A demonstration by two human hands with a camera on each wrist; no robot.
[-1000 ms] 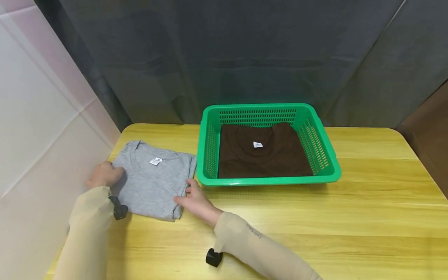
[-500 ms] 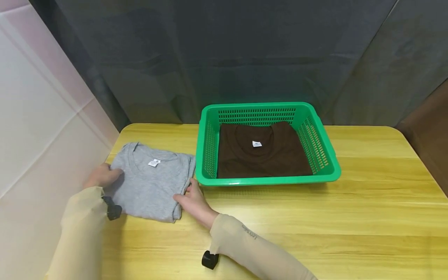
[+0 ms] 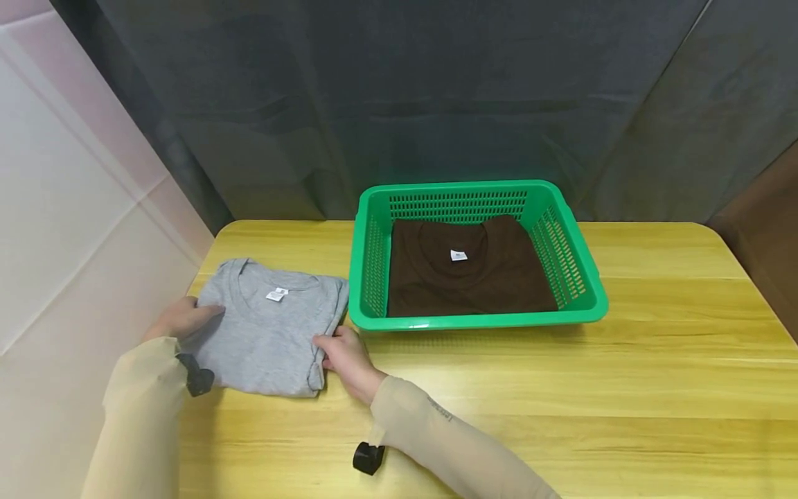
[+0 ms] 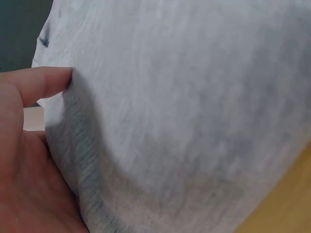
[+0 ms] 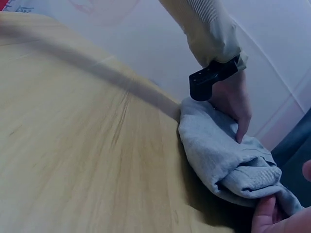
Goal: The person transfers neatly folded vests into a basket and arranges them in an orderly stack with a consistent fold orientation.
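Note:
A folded grey T-shirt (image 3: 268, 346) with a white neck label lies on the table, left of the basket. My left hand (image 3: 182, 319) grips its left edge, thumb on top and the other fingers underneath; the left wrist view shows the thumb (image 4: 46, 81) pressing the cloth. At the opposite edge my right hand (image 3: 348, 357) pinches the shirt, thumb above and fingers below. In the right wrist view, the near edge of the shirt (image 5: 218, 150) looks raised off the wood. Inside the green basket (image 3: 480, 321) lies a folded brown T-shirt (image 3: 461, 284) with a white label.
The wooden table (image 3: 623, 388) stretches away to the right. A pale wall sheet (image 3: 81, 208) borders its left side, close by my left hand. Dark grey cloth (image 3: 436, 90) hangs behind the basket. Black wrist mounts (image 3: 369, 457) hang from both sleeves.
My right hand has shifted its hold on the shirt's right edge, its fingers now further under. The left hand has moved slightly left and now holds the left edge. The basket stays put.

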